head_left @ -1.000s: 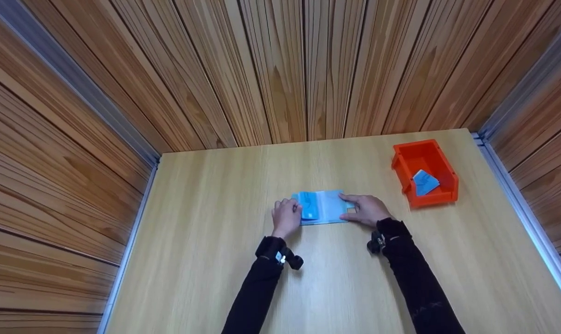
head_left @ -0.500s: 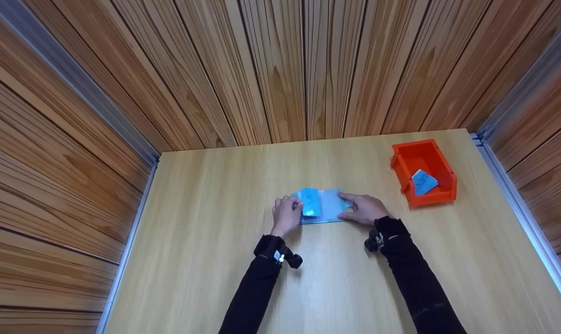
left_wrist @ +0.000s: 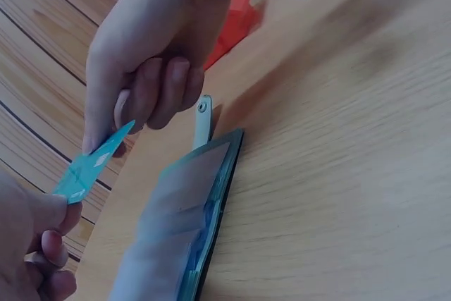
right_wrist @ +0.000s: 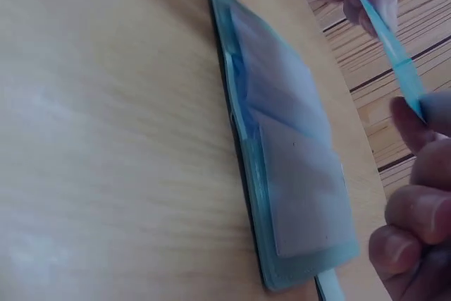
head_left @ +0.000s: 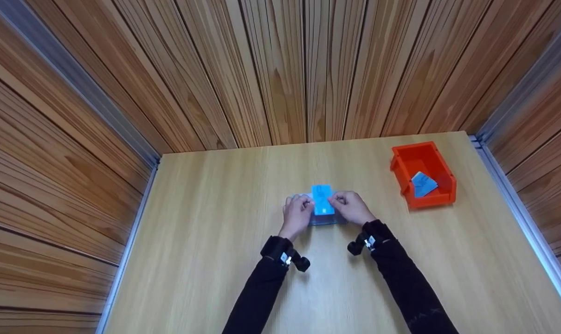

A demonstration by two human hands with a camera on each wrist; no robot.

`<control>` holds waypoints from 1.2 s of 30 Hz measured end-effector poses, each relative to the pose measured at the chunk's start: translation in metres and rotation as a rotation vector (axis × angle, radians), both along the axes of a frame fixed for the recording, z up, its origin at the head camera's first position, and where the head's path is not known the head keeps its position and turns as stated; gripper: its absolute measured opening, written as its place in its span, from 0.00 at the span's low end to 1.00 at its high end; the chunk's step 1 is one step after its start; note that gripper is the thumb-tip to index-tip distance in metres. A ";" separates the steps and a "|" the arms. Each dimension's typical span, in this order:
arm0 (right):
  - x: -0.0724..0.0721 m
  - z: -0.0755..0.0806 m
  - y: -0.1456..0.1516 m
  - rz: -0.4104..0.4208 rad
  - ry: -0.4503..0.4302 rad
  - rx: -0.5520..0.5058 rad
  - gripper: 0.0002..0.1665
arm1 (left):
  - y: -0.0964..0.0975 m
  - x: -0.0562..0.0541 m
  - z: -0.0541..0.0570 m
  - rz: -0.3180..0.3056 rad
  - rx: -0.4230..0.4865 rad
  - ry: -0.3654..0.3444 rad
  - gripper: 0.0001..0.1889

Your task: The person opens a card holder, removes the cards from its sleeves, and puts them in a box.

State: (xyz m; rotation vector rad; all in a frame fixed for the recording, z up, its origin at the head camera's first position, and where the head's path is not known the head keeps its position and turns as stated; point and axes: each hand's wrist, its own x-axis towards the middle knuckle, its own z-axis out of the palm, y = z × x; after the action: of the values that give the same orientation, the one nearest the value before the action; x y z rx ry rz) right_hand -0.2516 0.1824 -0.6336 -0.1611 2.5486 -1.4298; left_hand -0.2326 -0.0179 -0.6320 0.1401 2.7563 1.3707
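A bright blue card (head_left: 323,199) is held up over an open card holder (right_wrist: 292,139). My left hand (head_left: 297,214) pinches the card's left edge between thumb and fingertip. At the opposite edge my right hand (head_left: 352,207) pinches it too, its other fingers curled in. The card (left_wrist: 91,167) is tilted and raised clear of the holder in the left wrist view. The holder has a teal cover, clear plastic sleeves spread open, and a short snap strap (left_wrist: 203,118) at one end. From the head, both hands and the card hide much of it.
An orange bin (head_left: 431,200) stands at the back right of the wooden table (head_left: 206,232), with blue cards (head_left: 424,184) inside. Wood-plank walls (head_left: 285,69) rise behind and at both sides, with metal rails along the side edges.
The card has come out of the holder's left side and moved right, up over the middle. My right hand has left the holder's right edge and taken the card's right edge.
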 end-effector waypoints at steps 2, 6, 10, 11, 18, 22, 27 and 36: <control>0.001 -0.001 -0.001 -0.015 0.035 -0.026 0.17 | 0.001 0.000 -0.001 -0.005 -0.022 0.012 0.08; 0.001 -0.002 0.001 -0.026 0.064 -0.049 0.18 | -0.006 -0.002 -0.009 -0.004 -0.143 0.068 0.09; 0.001 -0.003 0.005 -0.046 0.016 -0.039 0.17 | -0.018 -0.002 -0.019 0.003 -0.359 0.149 0.10; 0.001 -0.004 0.006 -0.053 -0.003 -0.034 0.17 | -0.020 -0.001 -0.021 0.006 -0.411 0.167 0.11; 0.001 -0.003 0.014 -0.063 -0.038 -0.002 0.15 | -0.024 0.005 -0.029 0.002 -0.584 0.201 0.19; 0.000 0.004 0.029 -0.091 -0.031 -0.001 0.17 | -0.023 0.008 -0.031 0.001 -0.607 0.221 0.19; -0.005 0.021 0.064 -0.151 0.006 0.001 0.25 | -0.024 0.008 -0.031 0.001 -0.604 0.200 0.19; -0.007 0.051 0.141 -0.403 0.138 0.026 0.29 | -0.024 0.008 -0.029 -0.008 -0.627 0.197 0.18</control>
State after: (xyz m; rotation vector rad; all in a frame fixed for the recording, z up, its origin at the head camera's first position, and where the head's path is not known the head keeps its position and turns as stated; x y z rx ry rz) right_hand -0.2587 0.3230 -0.5830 0.2851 2.8275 -1.5635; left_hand -0.2248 -0.0419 -0.6611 0.2587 3.1832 0.4559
